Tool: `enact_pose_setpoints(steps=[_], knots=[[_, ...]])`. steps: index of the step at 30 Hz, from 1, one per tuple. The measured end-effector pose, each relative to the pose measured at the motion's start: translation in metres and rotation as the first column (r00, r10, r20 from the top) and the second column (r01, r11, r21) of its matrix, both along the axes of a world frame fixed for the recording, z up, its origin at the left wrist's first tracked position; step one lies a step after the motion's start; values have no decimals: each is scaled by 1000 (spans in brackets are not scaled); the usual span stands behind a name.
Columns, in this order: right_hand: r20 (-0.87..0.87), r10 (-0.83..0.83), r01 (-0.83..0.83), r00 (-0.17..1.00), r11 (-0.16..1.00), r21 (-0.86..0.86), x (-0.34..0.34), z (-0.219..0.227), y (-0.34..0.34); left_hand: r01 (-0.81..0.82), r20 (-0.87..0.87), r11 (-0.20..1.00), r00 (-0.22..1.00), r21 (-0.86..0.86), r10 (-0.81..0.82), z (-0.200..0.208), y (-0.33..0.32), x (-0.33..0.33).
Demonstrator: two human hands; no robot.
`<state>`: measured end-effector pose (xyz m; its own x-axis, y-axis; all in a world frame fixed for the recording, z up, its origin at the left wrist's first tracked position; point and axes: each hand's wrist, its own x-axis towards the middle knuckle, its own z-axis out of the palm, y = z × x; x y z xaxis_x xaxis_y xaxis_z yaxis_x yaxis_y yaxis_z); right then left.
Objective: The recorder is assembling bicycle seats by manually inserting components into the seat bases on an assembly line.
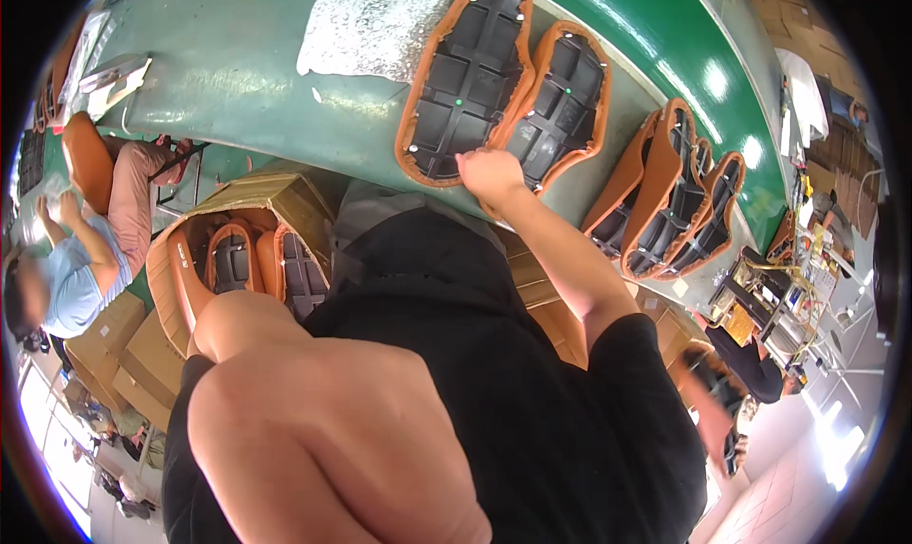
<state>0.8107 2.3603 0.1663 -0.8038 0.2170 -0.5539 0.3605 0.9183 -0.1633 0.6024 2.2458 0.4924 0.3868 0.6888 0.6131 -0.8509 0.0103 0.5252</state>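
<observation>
Brown-rimmed black panel (467,83) | on table (228,78) | near corner in right grip (491,176)

Over on the left, there's a seated co-worker (84,295) in light blue, forearms raised, cardboard cartons (109,337) just beside! On the green table (228,78) lies a pale, crinkly wrap sheet (373,26); far right, a cluttered bench (760,297), ceiling lights (841,457) blazing!

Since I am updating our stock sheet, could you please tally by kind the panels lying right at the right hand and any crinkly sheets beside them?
Brown-rimmed panels at the right hand: 2
Crinkly sheet beside them: 1
Total: 3
</observation>
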Motion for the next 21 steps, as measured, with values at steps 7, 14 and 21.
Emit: enact_pose_setpoints(steps=[7,14,21], knots=[[-231,7,14,973,996,90,28,-3,-17,56,137,994,990,-94,-43,4,-1,8],[7,-250,250,968,968,-28,22,15,-19,110,158,989,983,-102,-93,3,2,15],[478,-762,801,437,88,-593,57,-13,-44,-169,210,969,956,-180,206,1,-17,40]])
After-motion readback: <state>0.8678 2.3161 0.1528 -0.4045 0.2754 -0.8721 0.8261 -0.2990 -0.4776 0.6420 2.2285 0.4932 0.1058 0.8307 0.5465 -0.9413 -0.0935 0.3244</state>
